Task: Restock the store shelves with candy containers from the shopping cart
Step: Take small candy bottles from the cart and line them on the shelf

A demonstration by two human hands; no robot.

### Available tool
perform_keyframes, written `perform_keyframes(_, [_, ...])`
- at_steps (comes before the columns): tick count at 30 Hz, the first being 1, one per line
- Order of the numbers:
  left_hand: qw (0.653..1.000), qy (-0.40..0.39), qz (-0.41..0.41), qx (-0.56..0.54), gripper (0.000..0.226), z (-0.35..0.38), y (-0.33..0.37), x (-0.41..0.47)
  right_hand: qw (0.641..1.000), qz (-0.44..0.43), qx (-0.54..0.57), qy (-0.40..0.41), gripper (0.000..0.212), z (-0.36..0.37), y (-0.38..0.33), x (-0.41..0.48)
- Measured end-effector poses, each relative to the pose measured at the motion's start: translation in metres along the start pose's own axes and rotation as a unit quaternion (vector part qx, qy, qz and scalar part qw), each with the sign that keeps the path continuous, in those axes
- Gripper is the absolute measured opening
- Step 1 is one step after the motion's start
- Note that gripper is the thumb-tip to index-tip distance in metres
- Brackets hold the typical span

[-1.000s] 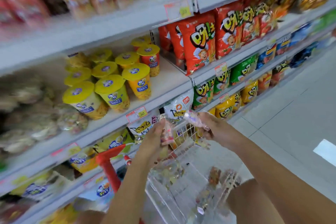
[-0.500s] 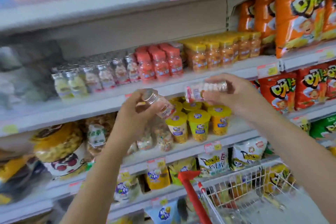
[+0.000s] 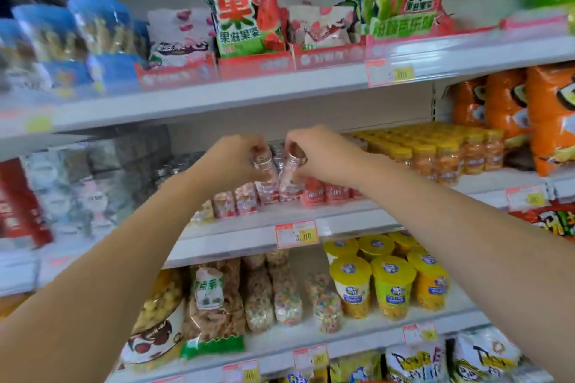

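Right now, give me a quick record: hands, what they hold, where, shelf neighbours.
left hand: grips candy bottle near its cap
right hand: grips second candy bottle near its cap
placement: both roughly upright, side by side, at middle shelf
contact with shelf: cannot tell
right of them: yellow-lidded jars
shelf below: yellow-lidded cups

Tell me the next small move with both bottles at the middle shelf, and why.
Probably lower both straight down and release. The left hand pinches the left bottle by its cap and the right hand the right bottle, upright, side by side, at the row of pink bottles on the middle shelf. Whether their bases touch yet is unclear.
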State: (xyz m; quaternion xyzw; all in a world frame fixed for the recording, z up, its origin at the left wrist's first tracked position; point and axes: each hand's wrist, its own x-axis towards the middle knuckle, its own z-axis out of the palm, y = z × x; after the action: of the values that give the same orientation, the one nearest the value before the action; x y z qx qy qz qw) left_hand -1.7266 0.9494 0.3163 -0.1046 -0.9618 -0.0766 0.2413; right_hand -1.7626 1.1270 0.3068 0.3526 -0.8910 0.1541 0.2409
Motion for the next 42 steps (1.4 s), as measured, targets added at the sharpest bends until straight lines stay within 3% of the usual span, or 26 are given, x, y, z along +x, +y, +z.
perform_keyframes(6, [0.999, -0.042, 0.017, 0.025, 0.039, 0.011, -0.017, 0.021, 0.993, 0.02, -0.025, -0.112, 0.046, 0.005, -0.004, 0.028])
perform_keyframes(12, [0.998, -0.056, 0.03, 0.015, 0.041, 0.025, -0.029, 0.029, 0.991, 0.024, -0.037, -0.128, 0.04, 0.017, -0.001, 0.039])
perform_keyframes(18, [0.997, -0.023, 0.045, 0.054, 0.037, 0.039, -0.041, 0.036, 0.993, -0.015, -0.097, -0.063, 0.024, 0.031, 0.007, 0.041])
perform_keyframes(25, [0.995, 0.011, 0.049, 0.089, 0.034, 0.047, -0.041, 0.032, 0.992, -0.043, -0.112, -0.032, 0.033, 0.038, 0.013, 0.037])
perform_keyframes(29, [0.99, 0.036, 0.045, 0.133, 0.04, 0.048, -0.035, 0.027, 0.995, -0.051, -0.083, 0.006, 0.041, 0.038, 0.016, 0.026])
perform_keyframes(35, [0.982, 0.05, 0.01, 0.18, 0.051, 0.047, -0.027, 0.02, 0.997, -0.052, -0.02, 0.056, 0.03, 0.022, 0.025, -0.007])
perform_keyframes(37, [0.987, 0.088, -0.006, 0.137, 0.051, 0.047, -0.015, 0.008, 0.996, -0.039, -0.004, 0.075, 0.023, 0.016, 0.031, -0.025])
perform_keyframes(40, [0.987, 0.162, 0.014, -0.017, 0.026, 0.053, 0.017, -0.022, 0.995, 0.002, 0.036, 0.098, 0.023, 0.013, 0.04, -0.066])
perform_keyframes(42, [0.986, 0.128, 0.048, -0.094, 0.032, 0.07, 0.046, -0.046, 0.997, 0.029, 0.053, 0.057, 0.033, 0.015, 0.051, -0.101])
